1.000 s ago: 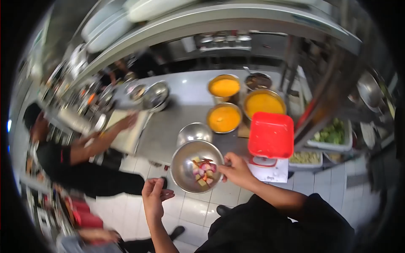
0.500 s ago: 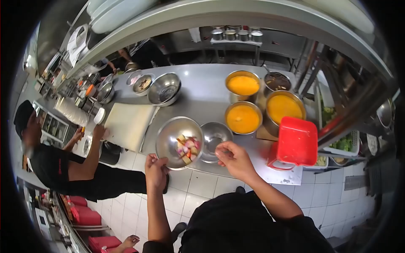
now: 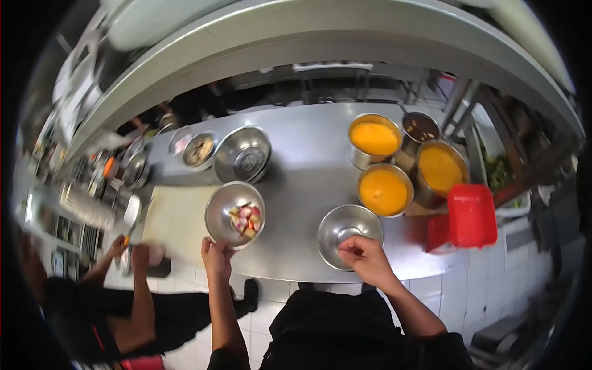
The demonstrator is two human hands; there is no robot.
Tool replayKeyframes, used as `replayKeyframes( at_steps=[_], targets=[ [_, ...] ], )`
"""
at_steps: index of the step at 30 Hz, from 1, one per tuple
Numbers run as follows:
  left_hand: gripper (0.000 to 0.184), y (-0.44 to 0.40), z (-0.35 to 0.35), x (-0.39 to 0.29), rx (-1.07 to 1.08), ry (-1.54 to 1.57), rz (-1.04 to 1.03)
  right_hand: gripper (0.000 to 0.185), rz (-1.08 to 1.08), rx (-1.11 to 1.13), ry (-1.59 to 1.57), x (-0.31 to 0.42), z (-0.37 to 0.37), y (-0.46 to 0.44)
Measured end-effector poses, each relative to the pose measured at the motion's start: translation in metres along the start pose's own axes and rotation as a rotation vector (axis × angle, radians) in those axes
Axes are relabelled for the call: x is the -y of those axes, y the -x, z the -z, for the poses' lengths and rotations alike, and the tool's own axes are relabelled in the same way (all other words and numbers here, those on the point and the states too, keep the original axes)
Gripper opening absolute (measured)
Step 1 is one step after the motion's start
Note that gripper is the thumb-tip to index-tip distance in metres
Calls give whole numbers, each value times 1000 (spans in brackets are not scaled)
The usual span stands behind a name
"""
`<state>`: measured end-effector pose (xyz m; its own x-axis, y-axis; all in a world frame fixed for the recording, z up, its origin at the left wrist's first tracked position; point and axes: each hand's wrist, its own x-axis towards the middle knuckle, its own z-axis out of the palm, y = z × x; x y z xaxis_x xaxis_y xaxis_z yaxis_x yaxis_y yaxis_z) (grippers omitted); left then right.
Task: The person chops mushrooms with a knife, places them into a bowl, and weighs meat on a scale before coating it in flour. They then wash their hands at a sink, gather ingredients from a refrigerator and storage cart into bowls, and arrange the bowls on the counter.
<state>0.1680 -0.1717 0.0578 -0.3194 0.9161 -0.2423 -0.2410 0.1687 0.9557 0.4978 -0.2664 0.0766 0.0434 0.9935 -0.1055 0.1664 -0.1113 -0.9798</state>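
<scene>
My left hand (image 3: pixel 217 259) grips the near rim of a steel mixing bowl (image 3: pixel 216 213). Chopped vegetable pieces (image 3: pixel 245 220), pink, cream and orange, lie inside that bowl. It overlaps the right edge of a white cutting board (image 3: pixel 176 216); whether it rests there or is held above, I cannot tell. Over a second steel bowl (image 3: pixel 330 231), with no food visible inside, my right hand (image 3: pixel 365 258) has its fingertips pinched together. What is between them, if anything, is too small to make out.
Pots of orange liquid (image 3: pixel 374 137) and a pot of dark contents (image 3: pixel 420 127) stand at the right, near a red plastic container (image 3: pixel 472 216). Stacked steel bowls (image 3: pixel 242 154) sit behind the board. A co-worker's hand (image 3: pixel 140 256) works at the left. An overhead shelf (image 3: pixel 308 43) spans the top.
My left hand has moved the bowl of vegetable pieces leftward, away from the second bowl. My right hand has come from that bowl's right side to over it. The view has shifted.
</scene>
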Motion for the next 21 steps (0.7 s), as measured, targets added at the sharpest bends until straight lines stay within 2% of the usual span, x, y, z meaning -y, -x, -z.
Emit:
replayKeyframes(
  at_steps=[4,6,8,11,14,16,18,20,21],
  targets=[
    [20,-22,19,12,271,-198,160,16,16,-76,47,-2,-59,-5],
    [21,-24,14,25,355,-195,223,20,34,-78,100,-8,-88,-3],
    [19,-43,26,53,471,-228,275,26,-74,-71,186,-19,-116,-4],
    [27,-44,14,44,557,-443,211,35,-126,-147,212,-24,-144,-9],
    [37,-38,19,-26,656,-701,44,45,-52,-208,253,-31,-152,-10],
    [34,-26,23,-105,925,-456,-5,46,20,-195,316,-26,-154,-8],
    [27,-13,40,-167,1019,-164,-403,50,66,-197,387,-28,-157,-8],
    [24,-4,48,-219,947,84,-802,53,111,-171,413,-34,-157,-13],
    [23,0,46,-242,813,173,-913,52,116,-193,460,-34,-158,-13]
  ],
)
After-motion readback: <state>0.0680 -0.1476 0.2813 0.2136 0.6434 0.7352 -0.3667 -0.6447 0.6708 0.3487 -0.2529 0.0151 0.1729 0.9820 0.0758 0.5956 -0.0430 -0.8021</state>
